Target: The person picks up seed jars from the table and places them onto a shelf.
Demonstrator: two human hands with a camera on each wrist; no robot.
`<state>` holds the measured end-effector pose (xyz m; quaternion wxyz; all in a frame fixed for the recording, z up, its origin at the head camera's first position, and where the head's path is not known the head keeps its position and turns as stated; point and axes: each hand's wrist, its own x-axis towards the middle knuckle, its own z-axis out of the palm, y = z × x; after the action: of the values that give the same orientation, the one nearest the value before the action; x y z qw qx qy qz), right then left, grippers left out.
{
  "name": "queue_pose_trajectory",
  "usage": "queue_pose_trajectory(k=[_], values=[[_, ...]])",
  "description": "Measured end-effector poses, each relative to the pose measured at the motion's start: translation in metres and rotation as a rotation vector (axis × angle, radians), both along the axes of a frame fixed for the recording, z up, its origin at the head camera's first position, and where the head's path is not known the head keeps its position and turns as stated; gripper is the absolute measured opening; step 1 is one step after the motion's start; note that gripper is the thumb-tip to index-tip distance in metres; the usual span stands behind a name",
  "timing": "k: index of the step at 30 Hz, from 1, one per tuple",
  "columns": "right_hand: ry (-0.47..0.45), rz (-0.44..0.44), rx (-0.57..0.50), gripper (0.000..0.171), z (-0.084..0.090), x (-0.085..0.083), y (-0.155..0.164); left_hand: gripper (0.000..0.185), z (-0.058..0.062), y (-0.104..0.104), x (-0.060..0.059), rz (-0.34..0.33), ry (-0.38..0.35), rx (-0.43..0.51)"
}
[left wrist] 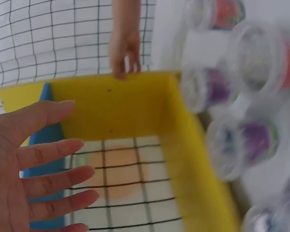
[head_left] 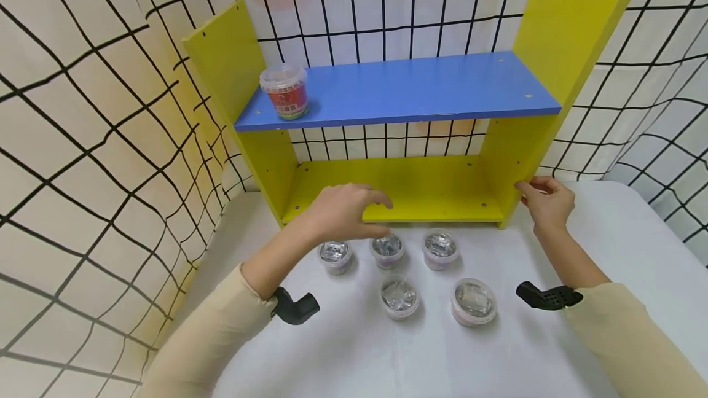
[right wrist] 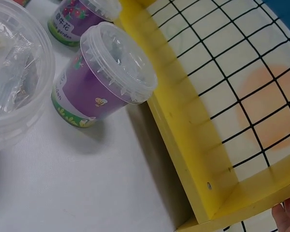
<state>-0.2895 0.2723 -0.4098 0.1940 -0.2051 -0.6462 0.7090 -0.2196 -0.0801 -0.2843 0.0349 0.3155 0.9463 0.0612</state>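
Tub with a red label (head_left: 290, 102) stands upright, lid on, at the left end of the blue board (head_left: 409, 88), just beside the left yellow panel (head_left: 224, 66); it seems set at that end so that the rest of the board to its right can take more of its kind; right of it and nearer, the left hand (head_left: 347, 210) hangs before the lower yellow board (head_left: 354, 177), thumb and fingers spread and holding nothing, a shape that would suit a round tub; below and about it, three lidded tubs make a row on the white table (head_left: 332, 349), a left tub (head_left: 334, 255), a middle tub (head_left: 387, 250) and a right tub (head_left: 440, 250), all just in front of the shelf unit (head_left: 558, 35), likely kept close for a short reach; silvery packets show through their lids; two more tubs stand nearer, one in the middle (head_left: 399, 298) and one to the right (head_left: 474, 303), both with red labels in the left wrist view; they stand apart from one another, which should leave room for fingers round each; farthest right, the right hand (head_left: 553, 204) pinches the near edge of the right yellow panel (head_left: 511, 164) between thumb and fingers, probably to steady the unit, since it holds no tub.
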Motion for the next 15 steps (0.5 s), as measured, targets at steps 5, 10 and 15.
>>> queue_pose_trajectory(k=[5,10,15], values=[[-0.004,0.009,0.001,0.015,0.000,-0.001,0.001,0.043,-0.026,0.006,0.005,-0.011,-0.051,0.035],[-0.014,0.008,0.035,0.015,0.001,-0.001,0.001,0.048,-0.042,0.013,0.009,-0.007,-0.046,0.022],[-0.006,0.008,-0.006,0.016,0.002,0.001,0.001,0.047,-0.055,0.021,0.011,-0.019,-0.065,0.033]])
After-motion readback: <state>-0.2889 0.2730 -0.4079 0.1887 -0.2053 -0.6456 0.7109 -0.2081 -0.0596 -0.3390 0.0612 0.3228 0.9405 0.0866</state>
